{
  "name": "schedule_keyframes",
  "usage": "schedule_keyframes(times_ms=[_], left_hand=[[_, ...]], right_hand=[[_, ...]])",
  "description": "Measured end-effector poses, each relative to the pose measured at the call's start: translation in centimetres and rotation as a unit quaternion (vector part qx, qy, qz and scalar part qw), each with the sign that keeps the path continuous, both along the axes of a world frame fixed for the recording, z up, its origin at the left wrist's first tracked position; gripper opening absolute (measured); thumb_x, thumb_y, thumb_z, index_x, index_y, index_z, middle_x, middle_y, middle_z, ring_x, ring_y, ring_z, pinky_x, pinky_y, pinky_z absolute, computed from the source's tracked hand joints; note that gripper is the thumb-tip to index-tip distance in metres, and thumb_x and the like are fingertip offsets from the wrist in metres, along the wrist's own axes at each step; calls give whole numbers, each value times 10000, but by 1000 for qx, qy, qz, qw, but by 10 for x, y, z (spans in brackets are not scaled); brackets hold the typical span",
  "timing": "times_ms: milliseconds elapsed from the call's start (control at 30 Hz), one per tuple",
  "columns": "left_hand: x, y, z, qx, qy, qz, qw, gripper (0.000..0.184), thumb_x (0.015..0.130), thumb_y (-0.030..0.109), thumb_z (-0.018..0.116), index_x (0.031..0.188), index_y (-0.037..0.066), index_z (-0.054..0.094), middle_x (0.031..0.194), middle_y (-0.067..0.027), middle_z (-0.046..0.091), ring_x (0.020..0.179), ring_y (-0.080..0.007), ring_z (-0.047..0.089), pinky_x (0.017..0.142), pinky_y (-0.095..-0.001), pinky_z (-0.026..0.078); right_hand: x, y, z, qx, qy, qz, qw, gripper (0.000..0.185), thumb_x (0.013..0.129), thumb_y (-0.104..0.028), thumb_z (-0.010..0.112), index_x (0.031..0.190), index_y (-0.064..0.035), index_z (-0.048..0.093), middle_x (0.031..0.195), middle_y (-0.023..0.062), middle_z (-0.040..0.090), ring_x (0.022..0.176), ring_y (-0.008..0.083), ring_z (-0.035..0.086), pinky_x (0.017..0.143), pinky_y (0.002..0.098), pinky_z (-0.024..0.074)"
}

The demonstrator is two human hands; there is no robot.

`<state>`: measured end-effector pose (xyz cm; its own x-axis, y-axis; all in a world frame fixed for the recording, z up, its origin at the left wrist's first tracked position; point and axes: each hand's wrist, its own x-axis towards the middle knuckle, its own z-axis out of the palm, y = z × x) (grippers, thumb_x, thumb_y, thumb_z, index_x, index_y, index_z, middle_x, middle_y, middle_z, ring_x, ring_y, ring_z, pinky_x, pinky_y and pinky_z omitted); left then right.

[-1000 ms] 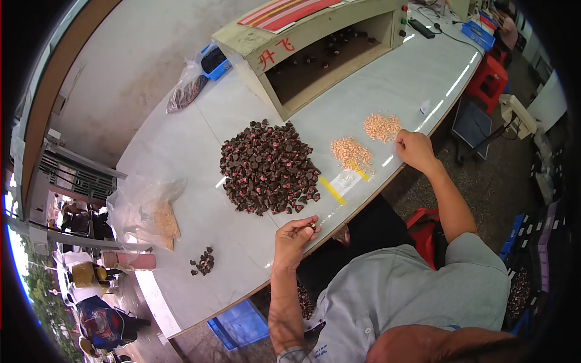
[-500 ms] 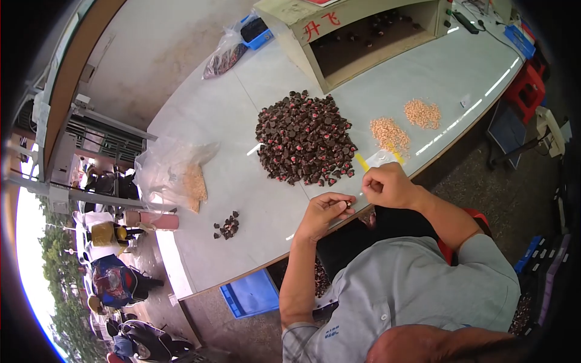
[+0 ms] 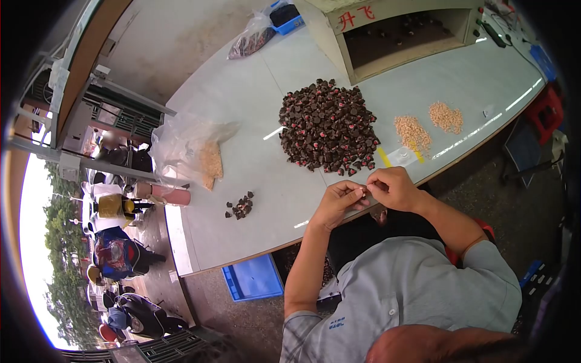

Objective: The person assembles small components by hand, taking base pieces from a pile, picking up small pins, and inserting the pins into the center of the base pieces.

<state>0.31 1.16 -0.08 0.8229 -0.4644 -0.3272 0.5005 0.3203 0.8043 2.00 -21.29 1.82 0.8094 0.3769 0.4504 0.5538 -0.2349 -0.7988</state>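
At the left, a few dark pieces (image 3: pixel 241 207) are lying loose beside the clear bag (image 3: pixel 184 151). Toward the middle, the big dark heap (image 3: pixel 327 130) is resting on the table (image 3: pixel 266 239). Just right of the heap's centre, the left hand (image 3: pixel 341 201) is pinching a small part (image 3: pixel 364 192) over the table's front edge; the fingertips are mostly hiding it. It is probably light, stiff and knobby, easiest to hold by its sides. The right hand (image 3: pixel 392 186) is curling its fingers against it; whether they are gripping something too, I cannot tell. The box (image 3: pixel 396 13) is running out of view above, its inside too dark to read. The pale bits (image 3: pixel 413 132) are lying in two piles, seemingly light and easily scattered, suiting a fingertip pinch.
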Motion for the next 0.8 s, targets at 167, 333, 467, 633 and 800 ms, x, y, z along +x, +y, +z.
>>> schedule_keyframes(times_ms=[167,333,467,633,800], left_hand=[[-2,-4,-1,17,0,0,1000,134,984,84,718,1069,-15,687,1048,-136,737,903,-193,739,751,-265,603],[-1,-4,1,34,-13,-25,999,137,983,90,721,1049,-27,690,995,-136,747,873,-182,740,735,-256,602],[-1,-2,5,61,-5,-53,997,139,984,106,726,1027,-24,700,931,-132,756,819,-155,735,720,-245,597],[1,-1,6,60,-1,-64,996,153,982,126,733,1024,-18,707,901,-128,758,778,-140,728,705,-239,590],[1,-1,4,66,-7,-71,995,161,980,135,737,1023,-18,709,894,-123,757,777,-140,728,701,-241,588]], right_hand=[[1,-9,16,-48,37,18,998,92,862,-90,723,911,-50,656,662,66,644,553,211,636,535,337,486],[4,-9,23,-106,37,70,991,108,854,-132,722,902,-62,657,647,61,644,574,229,652,553,350,493],[6,-12,30,-131,63,100,984,100,845,-131,719,886,-65,656,634,62,638,575,238,652,553,360,489],[7,-12,27,-121,68,105,985,88,835,-116,713,879,-65,656,627,62,632,561,228,639,543,357,478],[6,-12,27,-111,84,110,984,74,831,-100,710,865,-60,659,611,58,624,540,215,625,535,351,474]])
